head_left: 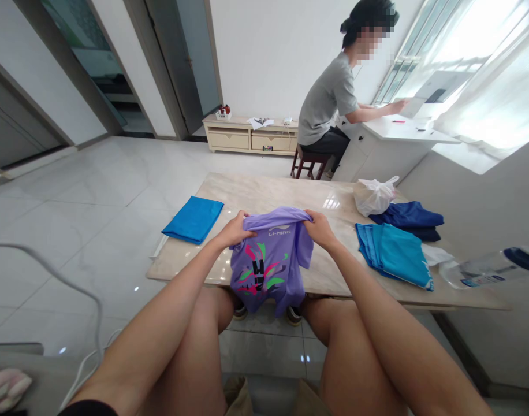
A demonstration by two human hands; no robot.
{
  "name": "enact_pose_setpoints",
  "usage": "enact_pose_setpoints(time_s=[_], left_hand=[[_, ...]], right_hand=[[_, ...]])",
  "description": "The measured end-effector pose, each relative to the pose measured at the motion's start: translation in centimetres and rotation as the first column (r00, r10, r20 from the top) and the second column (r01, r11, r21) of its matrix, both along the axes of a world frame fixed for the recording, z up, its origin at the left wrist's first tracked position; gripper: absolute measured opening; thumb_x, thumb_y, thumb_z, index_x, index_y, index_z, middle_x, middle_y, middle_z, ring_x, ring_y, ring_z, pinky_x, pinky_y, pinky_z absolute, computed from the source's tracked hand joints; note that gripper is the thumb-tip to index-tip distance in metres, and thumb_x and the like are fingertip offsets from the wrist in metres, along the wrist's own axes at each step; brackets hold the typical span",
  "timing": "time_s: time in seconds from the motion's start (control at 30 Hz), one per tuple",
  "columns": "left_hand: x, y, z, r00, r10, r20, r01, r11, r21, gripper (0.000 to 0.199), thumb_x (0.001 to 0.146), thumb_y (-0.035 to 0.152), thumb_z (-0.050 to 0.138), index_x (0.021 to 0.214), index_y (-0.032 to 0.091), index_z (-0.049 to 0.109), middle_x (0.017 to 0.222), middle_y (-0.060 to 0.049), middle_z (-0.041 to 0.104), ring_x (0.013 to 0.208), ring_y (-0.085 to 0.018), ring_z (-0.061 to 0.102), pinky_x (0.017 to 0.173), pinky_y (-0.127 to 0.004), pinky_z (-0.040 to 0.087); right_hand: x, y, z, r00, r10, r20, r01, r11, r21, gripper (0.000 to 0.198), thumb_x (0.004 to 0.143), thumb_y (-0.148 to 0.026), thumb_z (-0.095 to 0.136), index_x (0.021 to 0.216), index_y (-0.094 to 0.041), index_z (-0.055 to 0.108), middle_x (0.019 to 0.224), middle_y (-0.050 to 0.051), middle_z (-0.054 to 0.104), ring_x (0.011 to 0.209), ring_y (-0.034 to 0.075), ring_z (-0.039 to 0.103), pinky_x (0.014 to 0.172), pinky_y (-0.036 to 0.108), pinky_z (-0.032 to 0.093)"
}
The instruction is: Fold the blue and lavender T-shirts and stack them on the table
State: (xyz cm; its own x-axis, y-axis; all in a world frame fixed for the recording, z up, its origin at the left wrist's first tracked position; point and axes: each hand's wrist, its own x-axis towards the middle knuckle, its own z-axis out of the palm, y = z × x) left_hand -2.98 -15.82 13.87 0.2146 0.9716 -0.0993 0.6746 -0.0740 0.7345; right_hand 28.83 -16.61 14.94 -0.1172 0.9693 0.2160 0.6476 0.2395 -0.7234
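A purple T-shirt with white lettering and a bright pink, green and black print hangs between my hands over the near edge of the table. Its left shoulder is pinched in my left hand, thumb toward me. My right hand grips the opposite shoulder. The shirt's upper part lies over the tabletop, and its hem drops down between my knees. To the left of the shirt, a folded blue cloth item rests on the table.
The marble-patterned table also bears folded teal clothes, dark blue clothes, a white plastic bag and a clear bottle at the right. Beyond it, a person sits on a stool at a white desk.
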Motion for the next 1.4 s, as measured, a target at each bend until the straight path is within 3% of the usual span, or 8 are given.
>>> enact_pose_setpoints(time_s=[0.27, 0.43, 0.57, 0.7, 0.8, 1.1, 1.27, 1.4], left_hand=[[-1.1, 0.3, -0.5, 0.943, -0.017, -0.333, -0.039, 0.986, -0.162, 0.049, 0.069, 0.053, 0.093, 0.096, 0.019, 0.070, 0.105, -0.016, 0.082, 0.107, -0.040, 0.078, 0.084, -0.038, 0.058], [-0.3, -0.1, 0.2, 0.911, 0.269, -0.313, -0.258, 0.963, 0.077, 0.083, 0.081, 0.044, 0.090, 0.148, 0.017, 0.051, 0.135, -0.023, 0.076, 0.127, -0.038, 0.073, 0.094, -0.036, 0.055], [0.1, 0.0, 1.1, 0.859, 0.441, -0.258, -0.383, 0.890, 0.247, 0.072, 0.100, 0.033, 0.069, 0.163, 0.018, 0.039, 0.134, -0.020, 0.076, 0.130, -0.035, 0.072, 0.099, -0.038, 0.054], [-0.5, 0.1, 1.1, 0.875, 0.296, -0.383, -0.251, 0.954, 0.164, 0.040, 0.103, 0.036, 0.064, 0.138, 0.020, 0.071, 0.134, -0.018, 0.078, 0.129, -0.036, 0.071, 0.098, -0.038, 0.056], [-0.9, -0.2, 0.3, 0.806, 0.085, -0.586, -0.106, 0.994, -0.003, 0.035, 0.105, 0.035, 0.060, 0.132, 0.022, 0.077, 0.137, -0.016, 0.078, 0.130, -0.034, 0.072, 0.098, -0.036, 0.056], [0.2, -0.6, -1.9, 0.685, -0.224, -0.693, 0.007, 0.954, -0.300, 0.032, 0.080, 0.031, 0.091, 0.106, 0.015, 0.086, 0.116, -0.021, 0.084, 0.108, -0.037, 0.081, 0.090, -0.036, 0.062], [1.2, -0.2, -2.4, 0.653, -0.220, -0.725, 0.037, 0.965, -0.259, 0.037, 0.082, 0.027, 0.087, 0.117, 0.014, 0.085, 0.123, -0.024, 0.082, 0.117, -0.038, 0.079, 0.096, -0.038, 0.061], [1.1, 0.0, -2.7, 0.652, -0.197, -0.732, 0.047, 0.974, -0.221, 0.034, 0.083, 0.026, 0.084, 0.116, 0.015, 0.086, 0.125, -0.025, 0.081, 0.122, -0.039, 0.077, 0.099, -0.040, 0.060]], right_hand=[[1.2, -0.7, 0.1, 0.990, -0.137, 0.018, 0.137, 0.990, 0.025, 0.050, 0.081, -0.016, 0.047, 0.116, -0.018, 0.082, 0.114, 0.009, 0.084, 0.112, 0.029, 0.073, 0.104, 0.036, 0.054], [1.7, -0.6, -0.1, 0.950, -0.310, -0.049, 0.312, 0.948, 0.060, 0.047, 0.090, -0.023, 0.046, 0.125, -0.020, 0.077, 0.123, 0.012, 0.082, 0.119, 0.031, 0.070, 0.109, 0.040, 0.052], [2.0, -0.2, -0.5, 0.894, -0.435, -0.104, 0.442, 0.896, 0.046, 0.045, 0.095, -0.031, 0.043, 0.122, -0.017, 0.076, 0.120, 0.017, 0.080, 0.115, 0.034, 0.070, 0.107, 0.042, 0.052], [2.8, 0.2, -1.3, 0.878, -0.470, -0.086, 0.464, 0.882, -0.084, 0.044, 0.089, -0.029, 0.050, 0.120, -0.016, 0.078, 0.119, 0.015, 0.082, 0.113, 0.032, 0.072, 0.104, 0.039, 0.055], [3.3, 0.2, -1.8, 0.876, -0.480, -0.034, 0.475, 0.874, -0.108, 0.045, 0.088, -0.027, 0.052, 0.122, -0.016, 0.079, 0.120, 0.012, 0.082, 0.115, 0.031, 0.073, 0.104, 0.037, 0.055], [3.4, -0.3, -2.4, 0.939, -0.107, 0.328, 0.227, 0.906, -0.356, 0.035, 0.094, -0.024, 0.062, 0.122, -0.012, 0.079, 0.129, 0.015, 0.080, 0.119, 0.029, 0.075, 0.099, 0.029, 0.054], [3.6, -1.4, -2.4, 0.899, 0.202, 0.388, 0.086, 0.788, -0.609, 0.065, 0.087, -0.055, 0.084, 0.135, -0.011, 0.076, 0.141, 0.021, 0.074, 0.125, 0.036, 0.073, 0.103, 0.038, 0.057], [3.7, -2.1, -2.2, 0.860, 0.323, 0.396, 0.066, 0.698, -0.713, 0.083, 0.093, -0.072, 0.072, 0.145, -0.006, 0.070, 0.153, 0.027, 0.066, 0.134, 0.039, 0.069, 0.111, 0.044, 0.055]])
